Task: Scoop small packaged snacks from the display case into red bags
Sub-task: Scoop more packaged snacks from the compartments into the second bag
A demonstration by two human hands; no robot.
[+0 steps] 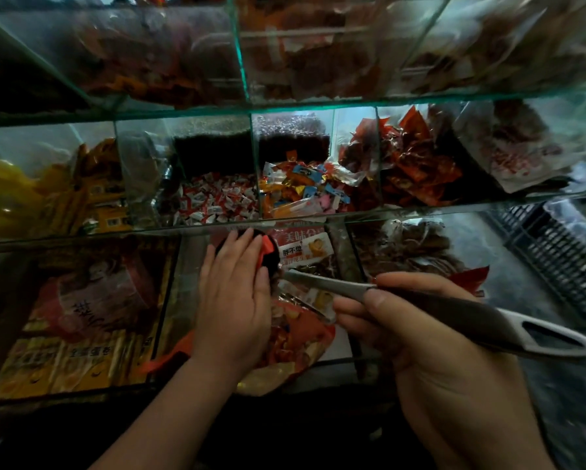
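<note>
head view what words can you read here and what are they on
"美味", followed by characters too blurred to read, on the red top of a snack packet in the bottom row.
"胖不墩" on that packet's white label.
Handwriting on the reddish plastic bag at left: unreadable.
Print on the yellow packets and the small wrapped sweets: too blurred.

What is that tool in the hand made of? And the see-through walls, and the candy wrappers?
Tool: the front half looks like bare shiny metal, silver-grey with a glint. The handle looks like matte dark plastic or rubber, with a paler end loop.
See-through walls: probably glass, clear with greenish edges.
Candy wrappers: thin glossy plastic or foil, crinkled, with bright highlights.
</note>
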